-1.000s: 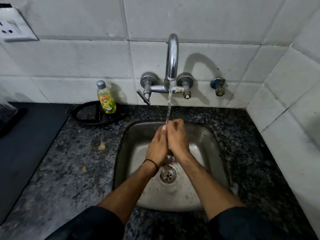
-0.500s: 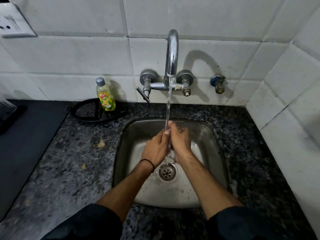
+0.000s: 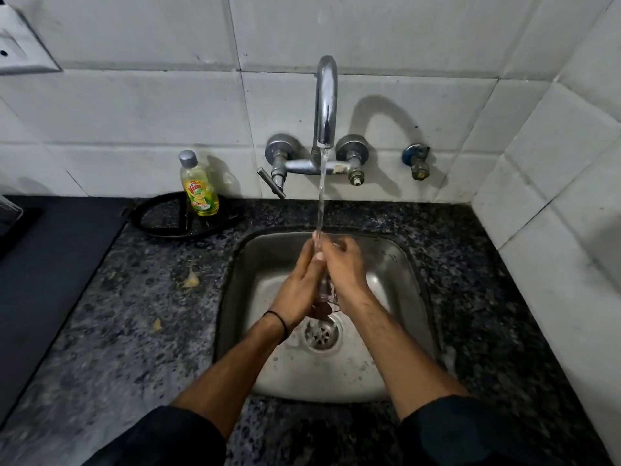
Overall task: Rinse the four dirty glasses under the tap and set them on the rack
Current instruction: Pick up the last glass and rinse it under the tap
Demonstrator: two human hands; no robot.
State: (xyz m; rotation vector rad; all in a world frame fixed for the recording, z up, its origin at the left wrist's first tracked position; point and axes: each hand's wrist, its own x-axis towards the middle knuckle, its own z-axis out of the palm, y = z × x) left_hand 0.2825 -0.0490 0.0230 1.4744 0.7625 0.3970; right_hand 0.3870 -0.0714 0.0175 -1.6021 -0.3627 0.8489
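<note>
Both my hands are over the steel sink [image 3: 396, 371], under the running tap [image 3: 325, 105]. A clear glass [image 3: 325, 290] is clasped between them, mostly hidden by my palms; its base shows just above the drain [image 3: 321, 333]. My left hand [image 3: 299, 290] wraps its left side and my right hand [image 3: 346, 274] wraps its right side. The water stream [image 3: 321, 203] falls onto my fingertips at the glass's top. No other glasses and no rack are clearly in view.
A yellow dish-soap bottle [image 3: 199, 185] stands on a black round stand [image 3: 181, 215] behind the sink's left corner. Speckled granite counter [image 3: 127, 331] surrounds the sink. A dark mat [image 3: 50, 264] lies at left. Tiled walls close the back and right.
My hands have stayed under the stream and shifted slightly against each other around the glass. The view has tilted down a little.
</note>
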